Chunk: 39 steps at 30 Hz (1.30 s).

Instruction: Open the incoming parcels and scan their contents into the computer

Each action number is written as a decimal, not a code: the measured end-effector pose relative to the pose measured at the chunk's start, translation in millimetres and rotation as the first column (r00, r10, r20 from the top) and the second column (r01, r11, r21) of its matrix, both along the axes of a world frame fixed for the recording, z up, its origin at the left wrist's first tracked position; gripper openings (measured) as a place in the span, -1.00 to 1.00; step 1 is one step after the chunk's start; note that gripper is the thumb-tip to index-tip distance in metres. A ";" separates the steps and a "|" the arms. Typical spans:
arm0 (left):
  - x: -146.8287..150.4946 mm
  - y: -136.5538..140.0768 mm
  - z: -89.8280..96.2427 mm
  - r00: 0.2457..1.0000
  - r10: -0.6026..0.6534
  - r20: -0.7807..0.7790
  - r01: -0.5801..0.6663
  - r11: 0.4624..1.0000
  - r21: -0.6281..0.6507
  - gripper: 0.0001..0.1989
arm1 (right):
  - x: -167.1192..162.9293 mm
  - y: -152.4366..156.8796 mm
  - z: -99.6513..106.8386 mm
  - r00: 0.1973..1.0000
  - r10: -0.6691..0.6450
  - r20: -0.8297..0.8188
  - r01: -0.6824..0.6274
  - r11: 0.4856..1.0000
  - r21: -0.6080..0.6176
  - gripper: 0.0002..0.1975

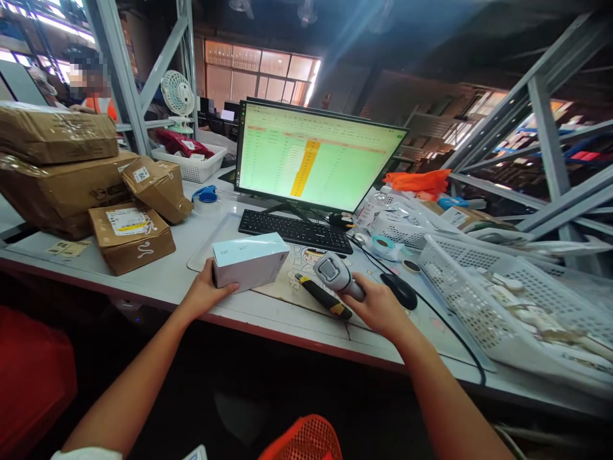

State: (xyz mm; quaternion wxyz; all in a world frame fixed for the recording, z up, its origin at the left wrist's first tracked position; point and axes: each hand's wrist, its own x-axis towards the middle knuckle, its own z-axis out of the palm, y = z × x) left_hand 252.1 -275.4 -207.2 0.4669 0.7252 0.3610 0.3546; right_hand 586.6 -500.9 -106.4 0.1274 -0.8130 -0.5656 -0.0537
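Note:
My left hand [213,291] grips a small white box [251,262] by its left end, thumb along the near side, at the front of the desk. In my right hand [376,300] is a grey-and-white barcode scanner [334,271], its head pointing left toward the box. Between the two, a black-and-yellow utility knife [323,297] lies on a printed desk mat. Behind them are a black keyboard [294,230] and a monitor [316,156] showing a spreadsheet with an orange column. A black mouse [399,291] rests just right of my right hand.
Brown cartons [62,191] are stacked at the left, beside a blue tape dispenser [205,197]. White perforated baskets [507,306] with goods fill the right side. An orange basket [306,437] is below the desk edge. Another person [90,83] is beyond the metal frame.

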 end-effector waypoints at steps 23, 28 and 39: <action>-4.9 -5.4 3.7 0.964 0.191 -0.183 -0.191 0.981 0.018 -0.23 | 190.5 -18.4 -60.6 0.903 -0.424 0.072 0.401 0.891 0.214 -0.50; -3.7 -7.1 5.9 0.952 0.238 -0.195 -0.242 0.970 0.005 -0.25 | 210.8 -53.4 -99.6 0.948 -0.317 0.025 0.301 0.922 0.242 -0.41; -1.0 -6.4 -0.7 0.933 0.291 -0.211 -0.305 0.951 -0.039 -0.19 | 214.2 -51.5 -111.4 0.930 -0.357 0.085 0.316 0.897 0.310 -0.47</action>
